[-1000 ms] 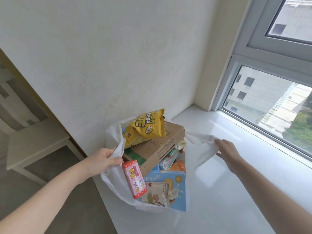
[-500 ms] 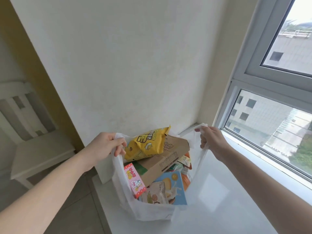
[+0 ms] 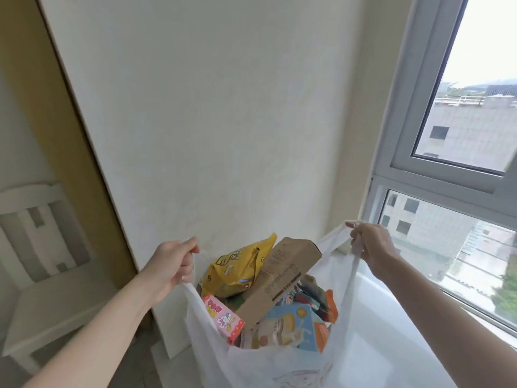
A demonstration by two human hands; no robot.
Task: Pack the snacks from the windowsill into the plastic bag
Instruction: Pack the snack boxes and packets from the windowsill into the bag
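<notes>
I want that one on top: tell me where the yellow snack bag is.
In the head view, the yellow snack bag pokes out of the white plastic bag, left of the tilted cardboard box, near the left hand.

The bottom edge is cutting off the lower part of the white, thin plastic bag (image 3: 268,362), so its base is not showing. The brown cardboard box (image 3: 282,278) is hiding part of the yellow crinkled snack packet (image 3: 237,270) and the small packets behind it, whose print is reading too small to tell.
</notes>
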